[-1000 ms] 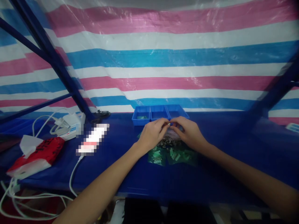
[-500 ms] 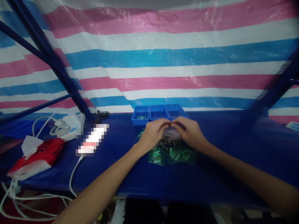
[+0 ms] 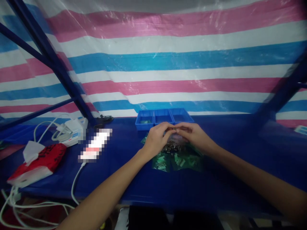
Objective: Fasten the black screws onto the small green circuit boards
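Note:
My left hand (image 3: 159, 137) and my right hand (image 3: 195, 137) meet fingertip to fingertip above the blue table. Both are closed in a pinch, and whatever sits between the fingertips is too small to make out. Under them, partly covered, lies a clear plastic bag (image 3: 177, 138) beside a heap of small dark and shiny metal parts (image 3: 173, 147). Closer to me rest green see-through bags holding small pale-green pieces, one on the left (image 3: 161, 162) and one on the right (image 3: 185, 161). Another green bag shows only its edge beyond my left hand.
Behind my hands stand three joined blue bins (image 3: 163, 117); the left one has small pieces in it. To the left are a blurred-out phone-like object (image 3: 97, 145) on a white cable, a red tissue pack (image 3: 45, 159) and a white power strip (image 3: 76, 135). Blue frame bars flank the table.
The fingertips of both hands have shifted slightly against each other, the thumbs now meeting at the middle. The bags, bins and metal parts stay where they were.

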Demonstrator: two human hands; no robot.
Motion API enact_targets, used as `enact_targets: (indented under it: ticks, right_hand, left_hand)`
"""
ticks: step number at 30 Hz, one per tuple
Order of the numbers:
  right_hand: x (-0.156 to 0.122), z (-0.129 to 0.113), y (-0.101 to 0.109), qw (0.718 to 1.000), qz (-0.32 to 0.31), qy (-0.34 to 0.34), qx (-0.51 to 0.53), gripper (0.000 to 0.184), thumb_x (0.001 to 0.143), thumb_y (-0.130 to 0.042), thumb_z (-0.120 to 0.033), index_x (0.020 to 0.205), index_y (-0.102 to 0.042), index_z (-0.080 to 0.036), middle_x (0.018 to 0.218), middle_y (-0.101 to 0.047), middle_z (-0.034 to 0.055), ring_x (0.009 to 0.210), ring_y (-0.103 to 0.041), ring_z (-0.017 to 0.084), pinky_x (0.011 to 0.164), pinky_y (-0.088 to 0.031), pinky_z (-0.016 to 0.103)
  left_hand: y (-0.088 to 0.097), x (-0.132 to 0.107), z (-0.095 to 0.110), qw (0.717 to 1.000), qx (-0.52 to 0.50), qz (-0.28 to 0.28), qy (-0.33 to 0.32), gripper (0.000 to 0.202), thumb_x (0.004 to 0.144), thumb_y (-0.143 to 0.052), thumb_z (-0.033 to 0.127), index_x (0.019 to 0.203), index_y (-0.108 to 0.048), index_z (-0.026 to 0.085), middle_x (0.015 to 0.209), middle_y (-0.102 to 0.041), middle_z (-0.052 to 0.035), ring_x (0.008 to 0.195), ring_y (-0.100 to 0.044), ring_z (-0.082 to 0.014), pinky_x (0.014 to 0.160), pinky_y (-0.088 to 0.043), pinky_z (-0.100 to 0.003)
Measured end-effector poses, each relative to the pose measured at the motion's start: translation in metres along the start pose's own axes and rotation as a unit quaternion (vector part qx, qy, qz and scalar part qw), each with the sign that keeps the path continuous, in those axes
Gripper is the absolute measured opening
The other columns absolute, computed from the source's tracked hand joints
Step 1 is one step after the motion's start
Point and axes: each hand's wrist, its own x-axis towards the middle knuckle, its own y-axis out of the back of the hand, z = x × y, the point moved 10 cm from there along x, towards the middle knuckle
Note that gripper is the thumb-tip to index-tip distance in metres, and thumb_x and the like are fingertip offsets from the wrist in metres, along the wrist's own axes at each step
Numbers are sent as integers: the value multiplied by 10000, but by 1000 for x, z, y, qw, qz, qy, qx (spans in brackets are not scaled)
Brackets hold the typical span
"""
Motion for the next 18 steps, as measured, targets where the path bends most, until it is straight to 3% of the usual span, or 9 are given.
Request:
enact_targets:
  ticks: [3, 7, 10, 13, 18]
  right_hand:
    - [-1, 2, -2, 999, -15, -22, 27, 277, 870, -640, -437, 965, -702, -185, 745, -686, 20, 602, -582, 150, 502, -409, 275]
    - [7, -14, 7, 993, -2, 42, -109, 183, 884, -626, -378, 885, -702, -212, 834, -719, 40, 776, -647, 204, 667, -488, 335]
    - [28, -26, 15, 958, 40, 107, -264, 139, 908, -591, -305, 906, -701, -219, 886, -717, 61, 841, -646, 234, 759, -489, 380]
    - [56, -28, 11, 908, 61, 176, -374, 159, 923, -556, -253, 933, -703, -195, 962, -684, 111, 961, -613, 278, 857, -473, 437]
    - [81, -7, 5, 886, 58, 179, -423, 189, 926, -544, -242, 969, -723, -198, 1008, -675, 121, 1019, -577, 297, 940, -441, 490]
  left_hand:
    - [1, -1, 1, 1000, 18, 5, -5, 115, 990, -585, 278, 1022, -662, 199, 944, -712, -36, 865, -676, -157, 782, -560, -310]
    - [4, 2, -1, 996, 79, -28, -23, 173, 1007, -547, 270, 1143, -626, 201, 1011, -685, -43, 909, -660, -155, 804, -549, -300]
    - [12, 6, -8, 983, 166, -71, -43, 279, 1016, -503, 248, 1283, -565, 197, 1144, -656, -75, 972, -652, -176, 831, -542, -315]
    - [27, 9, -20, 972, 222, -69, -32, 272, 1023, -453, 229, 1266, -568, 186, 1140, -646, -81, 960, -652, -181, 813, -539, -309]
    - [30, 8, -33, 955, 279, -102, -22, 238, 1002, -462, 219, 1195, -597, 190, 1071, -649, -70, 905, -651, -191, 709, -524, -283]
